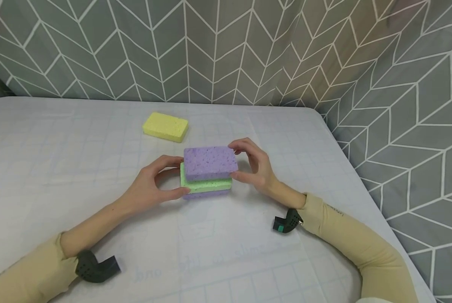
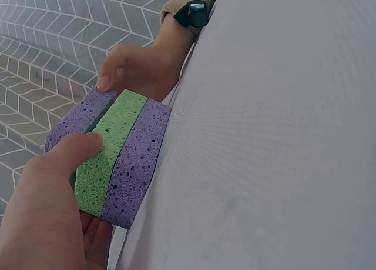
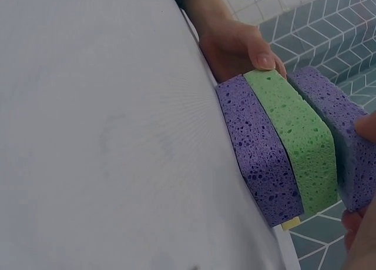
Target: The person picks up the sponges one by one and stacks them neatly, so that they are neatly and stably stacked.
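Observation:
Three sponges are stacked on the white-covered table: a purple sponge [image 1: 207, 195] at the bottom, a light green sponge [image 1: 208, 185] on it, and another purple sponge [image 1: 210, 162] on top. My right hand [image 1: 259, 168] pinches the top purple sponge by its right end, thumb in front and fingers behind. A narrow gap shows between that sponge and the green sponge [image 3: 294, 126] in the right wrist view. At the left end, my left hand [image 1: 150, 183] holds the green sponge, its thumb on the front corner and fingers behind. The bottom purple sponge [image 2: 138, 164] lies flat.
A yellow sponge [image 1: 166, 127] lies behind the stack, a little to the left. The white cloth [image 1: 78, 147] with faint grid lines covers the table. A grey-green curtain [image 1: 195, 50] with white lines hangs beyond the back and right edges.

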Tool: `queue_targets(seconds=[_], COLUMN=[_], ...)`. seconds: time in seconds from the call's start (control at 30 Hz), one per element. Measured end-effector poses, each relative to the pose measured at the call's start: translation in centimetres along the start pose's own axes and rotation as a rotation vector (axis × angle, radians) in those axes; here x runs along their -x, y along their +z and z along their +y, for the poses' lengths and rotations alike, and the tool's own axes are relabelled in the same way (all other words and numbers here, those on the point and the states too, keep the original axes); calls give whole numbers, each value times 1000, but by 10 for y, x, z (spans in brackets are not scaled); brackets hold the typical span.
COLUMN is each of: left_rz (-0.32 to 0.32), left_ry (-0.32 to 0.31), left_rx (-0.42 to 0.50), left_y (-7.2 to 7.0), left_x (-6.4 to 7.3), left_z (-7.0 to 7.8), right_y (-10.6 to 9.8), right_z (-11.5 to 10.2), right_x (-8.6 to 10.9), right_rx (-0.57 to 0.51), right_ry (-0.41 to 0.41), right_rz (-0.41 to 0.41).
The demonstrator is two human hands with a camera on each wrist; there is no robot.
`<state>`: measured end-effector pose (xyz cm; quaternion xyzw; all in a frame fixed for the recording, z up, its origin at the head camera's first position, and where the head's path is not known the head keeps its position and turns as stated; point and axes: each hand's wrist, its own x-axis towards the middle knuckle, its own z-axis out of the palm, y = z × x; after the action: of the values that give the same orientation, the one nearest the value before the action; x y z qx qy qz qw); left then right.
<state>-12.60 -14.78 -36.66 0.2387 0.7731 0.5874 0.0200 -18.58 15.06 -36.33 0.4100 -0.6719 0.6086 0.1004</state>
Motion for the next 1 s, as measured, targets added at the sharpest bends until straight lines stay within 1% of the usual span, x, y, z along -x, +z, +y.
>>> queue_targets(seconds=[0.23, 0.47, 0.7, 0.8, 0.9, 1.0], left_rz=[1, -3, 5, 2, 4, 27], left_ry=[0, 23, -10, -9, 14, 71], left_rx=[6, 12, 27, 32, 32, 41], left_y=[1, 0, 1, 1, 1, 0], left_x=[0, -2, 2, 3, 3, 2], left_z=[0, -2, -1, -1, 0, 0], right_y=[1, 1, 3, 4, 4, 4], right_z=[-1, -1, 0, 1, 2, 2], right_x=[1, -1, 2, 4, 4, 2], right_rx=[15, 11, 25, 35, 42, 43], right_ry=[-25, -57, -27, -12, -13, -21], right_rz=[-36, -68, -102, -111, -119, -130])
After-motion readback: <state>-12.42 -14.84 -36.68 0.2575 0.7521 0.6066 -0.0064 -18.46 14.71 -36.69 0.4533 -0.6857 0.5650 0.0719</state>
